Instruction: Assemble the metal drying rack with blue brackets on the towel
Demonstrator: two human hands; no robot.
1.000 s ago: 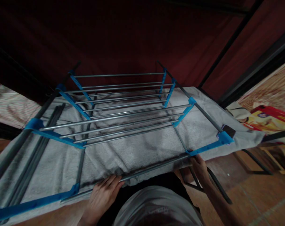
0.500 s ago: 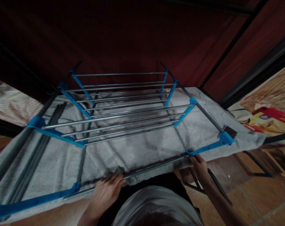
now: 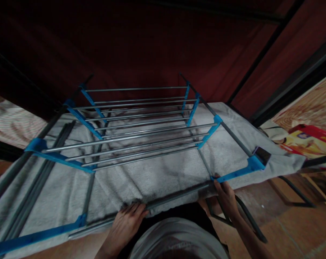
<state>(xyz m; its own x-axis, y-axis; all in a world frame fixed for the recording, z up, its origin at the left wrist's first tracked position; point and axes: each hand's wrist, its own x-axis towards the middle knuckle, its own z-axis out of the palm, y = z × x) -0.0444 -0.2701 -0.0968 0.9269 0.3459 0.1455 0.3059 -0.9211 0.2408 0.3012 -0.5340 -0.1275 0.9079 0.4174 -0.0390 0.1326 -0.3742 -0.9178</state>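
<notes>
A metal rod (image 3: 179, 195) lies along the near edge of a rack made of grey tubes and blue plastic brackets. My left hand (image 3: 129, 221) is wrapped over the rod around its middle. At the rod's right end, my right hand (image 3: 226, 196) pinches it beside the tip of the near right blue bracket (image 3: 235, 174). Near the near left blue bracket (image 3: 44, 233), the rod's left end is apart from the bracket's tip. Several other rods (image 3: 130, 139) span the brackets farther back.
The rack rests on a grey blanket (image 3: 163, 172). Loose grey tubes (image 3: 36, 190) lie at the left. A dark, phone-like object (image 3: 262, 155) sits by the right corner. A red and yellow box (image 3: 311, 140) is at the right. Dark red cloth (image 3: 141, 46) hangs behind.
The rack's near right corner has shifted slightly left in view, showing more of the phone-like object. My left hand appears slightly farther right. Both hands keep their hold on the rod.
</notes>
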